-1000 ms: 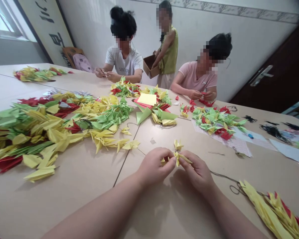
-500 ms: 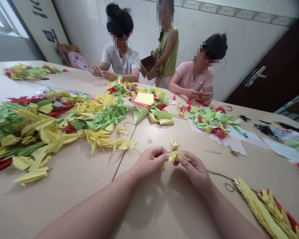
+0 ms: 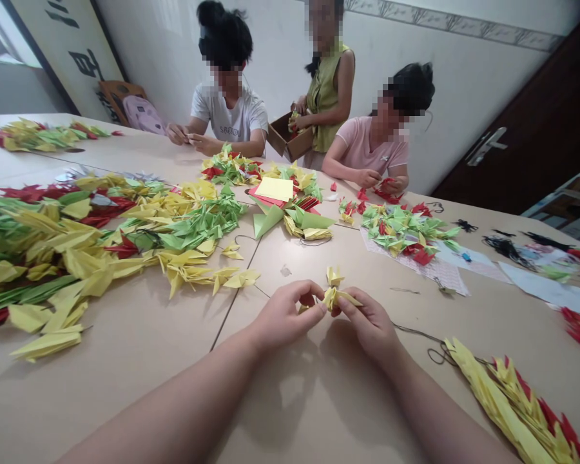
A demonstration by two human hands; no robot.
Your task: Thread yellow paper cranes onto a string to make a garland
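Note:
Both hands meet over the table in front of me. My right hand (image 3: 370, 322) pinches a yellow folded paper crane (image 3: 332, 299) between thumb and fingers. My left hand (image 3: 290, 314) is closed at the crane's left side, thumb against fingertips; a thin dark line shows there, and whether it also grips the crane is hard to tell. Just beyond the fingers is another yellow paper crane (image 3: 334, 277). A dark cord (image 3: 418, 331) runs from beside my right wrist to a string of yellow and red paper cranes (image 3: 505, 403) at the lower right.
A large heap of yellow, green and red cranes (image 3: 91, 238) covers the table's left. Square paper sheets (image 3: 274, 189) lie mid-table, with more cranes (image 3: 399, 227) to their right. Black cords (image 3: 507, 250) lie at right. Two people sit opposite; another stands holding a cardboard box (image 3: 290, 138).
The view has shifted slightly, so most things sit a little further left. My hands keep nearly the same pose at the crane. The standing person's hand now holds colourful pieces over the box.

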